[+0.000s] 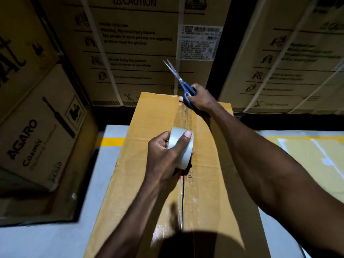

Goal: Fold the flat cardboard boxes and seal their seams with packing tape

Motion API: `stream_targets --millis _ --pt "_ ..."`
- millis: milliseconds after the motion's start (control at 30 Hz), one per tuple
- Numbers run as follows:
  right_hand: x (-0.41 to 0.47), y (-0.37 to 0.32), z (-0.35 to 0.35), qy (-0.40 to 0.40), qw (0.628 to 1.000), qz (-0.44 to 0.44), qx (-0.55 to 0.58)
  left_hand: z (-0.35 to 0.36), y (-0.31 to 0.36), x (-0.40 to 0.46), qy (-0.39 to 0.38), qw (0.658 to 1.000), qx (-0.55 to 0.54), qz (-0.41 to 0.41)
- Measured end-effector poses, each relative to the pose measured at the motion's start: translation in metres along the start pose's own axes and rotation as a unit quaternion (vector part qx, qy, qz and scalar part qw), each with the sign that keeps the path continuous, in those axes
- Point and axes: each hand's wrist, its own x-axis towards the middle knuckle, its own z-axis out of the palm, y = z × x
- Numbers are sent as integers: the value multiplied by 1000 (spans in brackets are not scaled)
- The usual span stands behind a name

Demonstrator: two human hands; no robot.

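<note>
The brown cardboard box (158,183) lies centred on the floor, clear tape along its seam. The left hand (163,155) grips the tape roll (181,148); the right hand (200,98) grips blue scissors (178,79) at the far edge. Stacked cartons (130,53) crowd close behind.

Both forearms are bare from the lower frame edge to the wrists, with no sleeve, cuff, watch or band in view. The left hand (163,155) wears no glove or ring, and its thumbnail is short and pale. The right hand (200,98) is likewise ungloved, its forearm lean, with muscle lines showing along it
</note>
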Motion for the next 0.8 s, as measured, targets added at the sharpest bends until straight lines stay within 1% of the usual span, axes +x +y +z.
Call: stream_targets --millis 67,100,167,200,233,267,300,333,367,400,433,500,567,633,667,733,800 --pt "-11 -2 3 50 997 1 -57 -3 1 -4 -5 1000 9 -6" --pt "-17 -4 5 83 992 -18 -97 -3 0 -6 -6 1000 11 -10" --pt "-26 -5 13 142 972 -92 -164 -2 -1 -11 -7 999 27 -17" --pt "-34 -8 15 141 969 -121 -162 -3 -1 -12 -8 999 38 -16" --pt "-38 -9 18 127 972 -141 -135 -3 -1 -11 -11 999 47 -13" --pt "-42 -8 21 96 981 -141 -94 -4 0 -10 -15 998 54 -13" --pt "-47 -8 22 57 989 -128 -38 -5 -1 -9 -22 998 60 -15" --pt "-50 -6 22 18 995 -95 38 -6 -2 -8 -28 997 63 -18" --pt "-55 -4 20 -20 990 -55 131 -6 -2 -7 -33 997 65 -20" --pt "-59 0 19 -55 975 -25 213 -5 -3 -7 -36 997 67 -22" --pt "-63 2 16 -79 961 -13 266 -3 -3 -8 -37 996 72 -20" --pt "-70 4 12 -97 949 -14 299 3 -1 -11 -33 995 90 -14" --pt "-71 6 8 -106 946 -9 306 11 4 -16 -24 994 101 -18" --pt "-70 4 3 -119 948 1 296 14 7 -21 -6 996 84 -40" --pt "-68 4 2 -124 955 5 270 14 9 -24 -1 996 70 -54" --pt "-68 -1 -1 -119 978 -5 173 13 10 -28 -10 995 64 -70" --pt "-70 -5 1 -80 996 -30 29 12 11 -32 -13 995 67 -78"
